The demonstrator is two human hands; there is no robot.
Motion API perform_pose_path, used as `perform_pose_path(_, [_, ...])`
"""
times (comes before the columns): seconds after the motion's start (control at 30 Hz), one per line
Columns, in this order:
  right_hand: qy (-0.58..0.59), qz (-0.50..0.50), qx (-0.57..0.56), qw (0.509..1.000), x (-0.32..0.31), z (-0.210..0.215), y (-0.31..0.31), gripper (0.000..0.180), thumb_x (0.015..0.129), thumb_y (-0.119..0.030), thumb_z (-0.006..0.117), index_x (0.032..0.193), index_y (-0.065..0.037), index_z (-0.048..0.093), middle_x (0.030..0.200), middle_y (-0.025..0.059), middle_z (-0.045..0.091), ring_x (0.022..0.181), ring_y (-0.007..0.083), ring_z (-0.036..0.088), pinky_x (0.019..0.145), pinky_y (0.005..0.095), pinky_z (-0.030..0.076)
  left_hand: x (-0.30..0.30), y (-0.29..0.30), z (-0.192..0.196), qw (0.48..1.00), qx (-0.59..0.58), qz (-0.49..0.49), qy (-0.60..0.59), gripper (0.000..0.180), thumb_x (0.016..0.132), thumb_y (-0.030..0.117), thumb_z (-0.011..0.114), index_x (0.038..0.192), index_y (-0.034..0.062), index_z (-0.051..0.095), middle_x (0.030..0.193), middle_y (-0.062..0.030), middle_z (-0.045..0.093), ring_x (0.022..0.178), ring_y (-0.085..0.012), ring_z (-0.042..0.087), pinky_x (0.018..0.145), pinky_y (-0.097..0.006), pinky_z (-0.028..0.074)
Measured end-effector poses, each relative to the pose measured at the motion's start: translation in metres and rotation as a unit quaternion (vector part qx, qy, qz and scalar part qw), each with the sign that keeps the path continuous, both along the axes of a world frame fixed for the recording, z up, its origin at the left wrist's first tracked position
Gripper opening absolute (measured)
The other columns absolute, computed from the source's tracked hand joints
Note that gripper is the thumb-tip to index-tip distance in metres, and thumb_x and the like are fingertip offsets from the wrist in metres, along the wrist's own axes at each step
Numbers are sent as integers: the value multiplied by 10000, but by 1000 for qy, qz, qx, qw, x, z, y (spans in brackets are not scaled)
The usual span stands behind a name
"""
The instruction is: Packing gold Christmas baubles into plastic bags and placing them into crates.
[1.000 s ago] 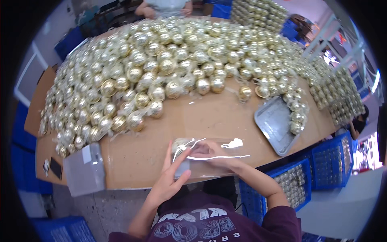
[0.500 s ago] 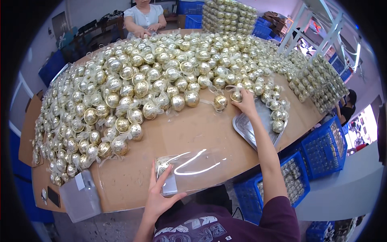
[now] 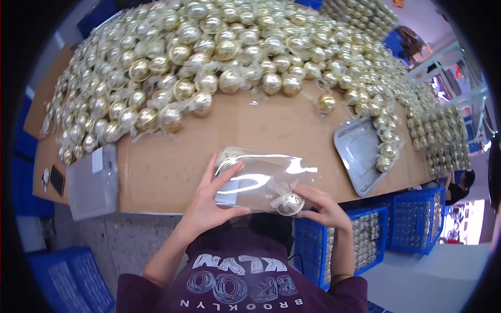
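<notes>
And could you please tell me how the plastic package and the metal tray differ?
The plastic package is see-through, while the metal tray is opaque grey. The left hand holds the plastic package, while no hand touches the metal tray. Both look oblong.

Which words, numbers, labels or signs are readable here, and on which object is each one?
Purple shirt: large pale lettering, upside down here; readable, but I do not copy its wording.
Clear bag: the pale card seen through it shows no readable text.
Translucent plastic pack at left: white label, nothing legible.
Ball at the right hand: dark marks, too small to read.
</notes>
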State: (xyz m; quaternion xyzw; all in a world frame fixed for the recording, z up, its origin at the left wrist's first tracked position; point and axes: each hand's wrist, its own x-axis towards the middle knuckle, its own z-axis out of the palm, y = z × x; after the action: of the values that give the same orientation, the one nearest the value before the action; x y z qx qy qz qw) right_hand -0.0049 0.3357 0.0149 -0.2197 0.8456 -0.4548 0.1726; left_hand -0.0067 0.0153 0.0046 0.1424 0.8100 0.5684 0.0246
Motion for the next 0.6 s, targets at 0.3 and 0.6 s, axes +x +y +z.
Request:
perform_pose_path(0.3, [-106,56,-110,987,-50,-14,-97,451,746,-51,771,1163,-12,605,1114,83,642,1025,167,614,862,310,516,2,4,-11,998,49,-23,12,866,603,167,879,1382,151,501,1551,-246,105,1394,-342,297,1094,-425,333])
perform_pose_path(0.6, [-218,420,-60,879,-131,7,-52,227,851,-137,701,1036,-8,683,951,72,683,916,156,648,812,293,532,2,-11,-6,999,43,7,-9,834,638,212,874,1380,138,502,1541,-284,74,1410,-375,244,1101,-432,314])
